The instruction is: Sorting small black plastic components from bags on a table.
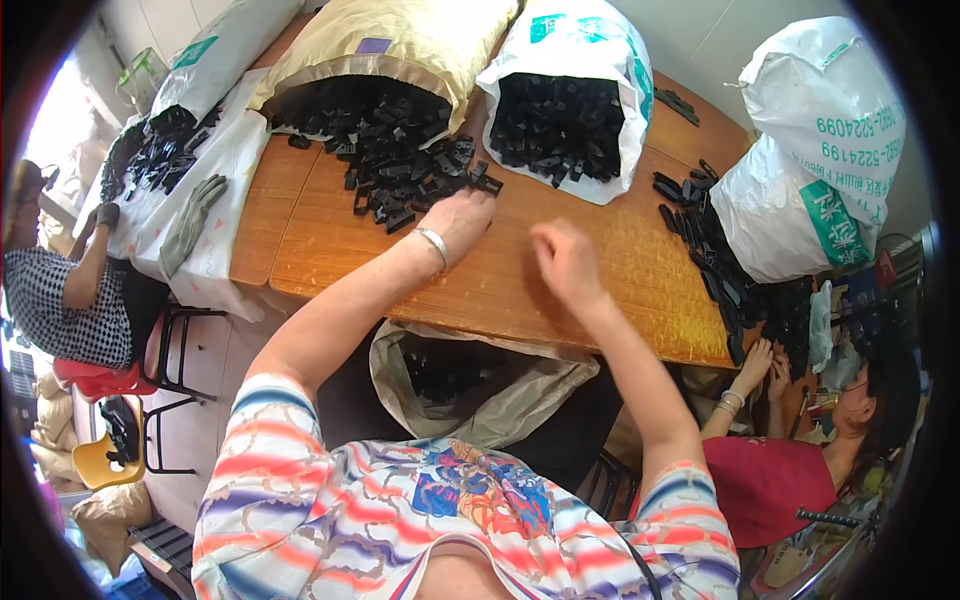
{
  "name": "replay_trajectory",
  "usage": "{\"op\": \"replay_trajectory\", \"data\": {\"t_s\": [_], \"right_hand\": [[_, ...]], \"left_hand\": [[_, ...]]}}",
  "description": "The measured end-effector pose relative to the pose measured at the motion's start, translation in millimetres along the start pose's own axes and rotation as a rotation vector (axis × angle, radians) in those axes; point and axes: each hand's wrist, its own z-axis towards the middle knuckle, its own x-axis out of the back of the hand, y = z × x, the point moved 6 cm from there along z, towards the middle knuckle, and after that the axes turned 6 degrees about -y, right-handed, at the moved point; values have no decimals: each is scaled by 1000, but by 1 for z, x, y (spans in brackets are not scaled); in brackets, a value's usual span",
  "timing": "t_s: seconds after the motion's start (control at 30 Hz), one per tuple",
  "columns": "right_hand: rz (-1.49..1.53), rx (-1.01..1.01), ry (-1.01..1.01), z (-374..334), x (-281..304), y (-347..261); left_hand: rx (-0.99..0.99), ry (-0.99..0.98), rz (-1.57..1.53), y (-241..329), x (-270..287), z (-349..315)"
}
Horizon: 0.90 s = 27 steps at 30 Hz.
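A heap of small black plastic parts [405,165] spills onto the wooden table from the mouth of a tan woven sack [385,45]. My left hand [462,222], with a silvery bracelet at the wrist, is at the heap's right edge. Its fingers are bent and closed against one black plastic part [487,182]; the fingertips are partly hidden. To the right, over the bare wood, my right hand [568,262] is curled with its fingers drawn in. Whatever it may hold does not show. Below the table edge, an open sack [520,395] sits before me with dark pieces inside.
A white sack [570,50] full of black parts lies beyond my hands. Another white sack [800,200] stands at right beside more parts [700,240]. Co-workers sit at left [80,300] and right [770,480]. A grey glove [193,225] lies on the left table.
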Motion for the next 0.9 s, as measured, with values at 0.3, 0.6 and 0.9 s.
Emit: {"op": "replay_trajectory", "data": {"t_s": [0.3, 0.6, 0.9], "right_hand": [[-460, -227, -28, 95, -19, 83], [-154, -197, -21, 59, -13, 68], [-9, -232, -115, -20, -8, 18]], "left_hand": [[-137, 17, 78, 44, 0, -30], [-42, 65, -260, 49, -5, -61], [48, 167, -327, 31, -4, -71]]}}
